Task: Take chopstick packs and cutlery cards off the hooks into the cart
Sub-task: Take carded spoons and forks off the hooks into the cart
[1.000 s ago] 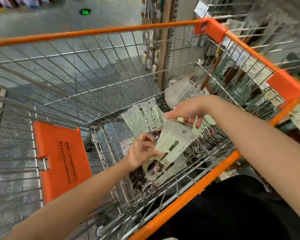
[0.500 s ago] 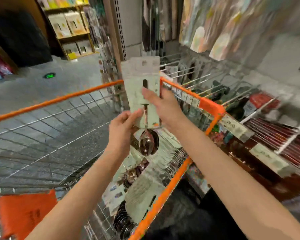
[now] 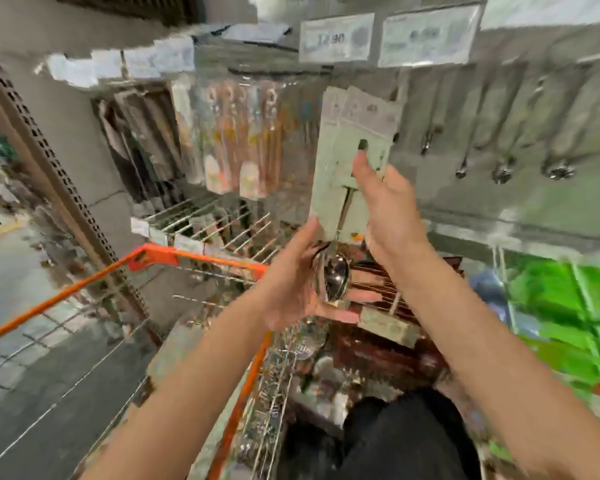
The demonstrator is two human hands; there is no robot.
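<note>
I hold a pale green cutlery card (image 3: 338,157) with a steel spoon (image 3: 333,277) on it, upright in front of the hook wall. My left hand (image 3: 290,282) grips its lower edge beside the spoon bowl. My right hand (image 3: 387,209) pinches the card's right side, thumb on the front. Chopstick packs (image 3: 243,143) hang on hooks to the left of the card. Carded spoons (image 3: 499,147) hang to the right. The orange-rimmed cart (image 3: 201,258) stands below my arms, with several cutlery cards (image 3: 278,379) lying in it. The view is blurred.
Price tags (image 3: 336,38) sit above the hooks. Bare wire hooks (image 3: 222,223) stick out over the cart's far corner. A perforated shelf upright (image 3: 49,161) runs down the left. Green packages (image 3: 565,306) fill a lower shelf at right.
Both hands have lifted the spoon card out of the cart and up to the hook wall. My view has swung up and right, from the basket to the display.
</note>
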